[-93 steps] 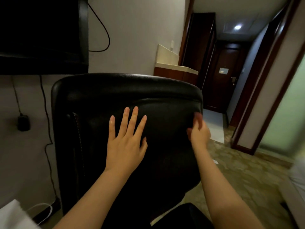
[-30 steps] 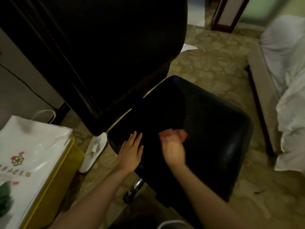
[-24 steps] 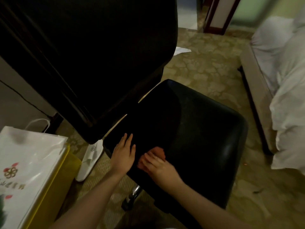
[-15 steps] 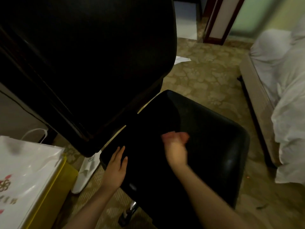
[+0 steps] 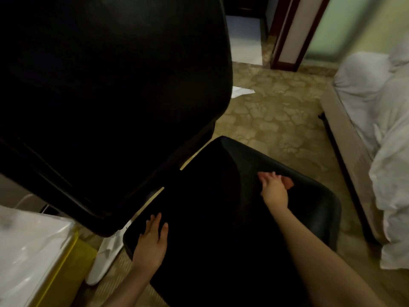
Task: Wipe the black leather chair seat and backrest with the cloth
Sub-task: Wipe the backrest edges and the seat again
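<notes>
The black leather chair fills the view, its backrest [image 5: 115, 85] looming at upper left and its seat [image 5: 221, 218] below me. My left hand [image 5: 151, 242] rests flat with straight fingers on the seat's near left corner. My right hand [image 5: 274, 191] is stretched out over the far right part of the seat and presses a small reddish cloth [image 5: 288, 182] onto the leather. Only a bit of the cloth shows past the fingers.
A white bag [image 5: 28, 251] on a yellow box [image 5: 66, 269] stands at lower left, with a white slipper [image 5: 106, 258] beside the chair. A bed with white bedding [image 5: 380, 140] runs along the right. Patterned floor [image 5: 272, 120] and a paper scrap [image 5: 241, 91] lie beyond the chair.
I looked down from the backrest to the seat. In the last second my right hand swept the cloth back and forth, ending farther out to the right. My left hand stayed at the seat's corner.
</notes>
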Action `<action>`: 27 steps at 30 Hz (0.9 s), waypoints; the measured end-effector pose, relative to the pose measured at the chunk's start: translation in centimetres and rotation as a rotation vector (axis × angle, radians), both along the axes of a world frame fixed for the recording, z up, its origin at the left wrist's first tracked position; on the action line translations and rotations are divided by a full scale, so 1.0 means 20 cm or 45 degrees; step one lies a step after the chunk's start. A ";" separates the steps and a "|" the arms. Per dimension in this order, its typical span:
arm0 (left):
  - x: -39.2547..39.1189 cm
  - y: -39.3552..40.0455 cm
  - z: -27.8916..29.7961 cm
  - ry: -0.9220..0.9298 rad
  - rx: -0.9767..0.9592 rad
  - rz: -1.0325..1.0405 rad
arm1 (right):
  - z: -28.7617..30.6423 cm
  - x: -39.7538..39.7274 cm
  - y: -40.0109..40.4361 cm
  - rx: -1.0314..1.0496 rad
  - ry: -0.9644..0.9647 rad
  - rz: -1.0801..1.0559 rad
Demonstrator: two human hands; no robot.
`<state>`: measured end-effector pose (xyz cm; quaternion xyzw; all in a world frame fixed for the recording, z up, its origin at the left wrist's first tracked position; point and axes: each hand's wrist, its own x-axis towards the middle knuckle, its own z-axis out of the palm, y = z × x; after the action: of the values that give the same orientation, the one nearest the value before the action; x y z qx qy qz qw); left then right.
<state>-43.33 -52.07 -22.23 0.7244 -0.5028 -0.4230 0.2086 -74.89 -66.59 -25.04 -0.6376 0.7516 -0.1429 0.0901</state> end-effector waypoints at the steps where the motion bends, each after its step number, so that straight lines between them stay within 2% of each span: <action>1: 0.00 -0.01 0.01 0.024 0.019 0.006 | 0.00 0.07 -0.08 0.001 0.011 -0.044; 4: 0.01 -0.02 0.05 0.118 -0.015 0.192 | -0.03 0.43 -0.17 -0.107 -0.057 0.180; 6: 0.00 -0.03 0.08 0.139 -0.054 0.355 | -0.05 0.75 -0.06 -0.101 -0.063 0.517; 8: -0.01 -0.04 0.10 0.070 -0.088 0.404 | -0.07 0.97 0.18 -0.051 -0.112 0.985; 10: -0.01 -0.03 0.09 0.019 -0.113 0.395 | -0.07 0.99 0.37 -0.008 -0.187 1.299; 12: 0.00 -0.02 0.08 0.051 -0.110 0.392 | -0.03 0.87 0.32 -0.076 -0.084 1.505; 14: 0.03 0.00 0.06 0.140 -0.105 0.374 | -0.01 0.72 0.08 -0.035 0.109 1.413; 16: 0.07 0.04 0.05 0.198 -0.155 0.372 | 0.02 0.57 -0.19 0.174 0.275 1.003; 17: 0.10 0.07 0.04 0.188 -0.194 0.402 | 0.02 0.51 -0.26 0.279 0.235 0.761; 18: 0.12 0.10 0.03 0.163 -0.228 0.446 | 0.01 0.49 -0.28 0.270 0.201 0.611; 20: 0.18 0.16 0.02 0.143 -0.238 0.544 | -0.02 0.65 -0.19 0.161 0.075 0.507; 21: 0.21 0.18 0.00 0.166 -0.228 0.599 | -0.02 0.79 -0.10 0.145 -0.034 0.524; 23: 0.25 0.19 -0.01 0.223 -0.191 0.712 | 0.00 1.11 0.15 0.155 -0.187 0.789; 25: 0.25 0.16 -0.01 0.270 -0.142 0.827 | 0.00 1.33 0.44 0.056 -0.172 1.142; 27: 0.23 0.14 -0.01 0.299 -0.088 0.901 | 0.00 1.36 0.61 -0.007 -0.222 1.384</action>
<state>-38.67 -49.32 -22.35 0.7925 -0.2080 -0.3877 0.4224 -47.62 -54.43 -24.94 -0.9200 0.3033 -0.1301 0.2113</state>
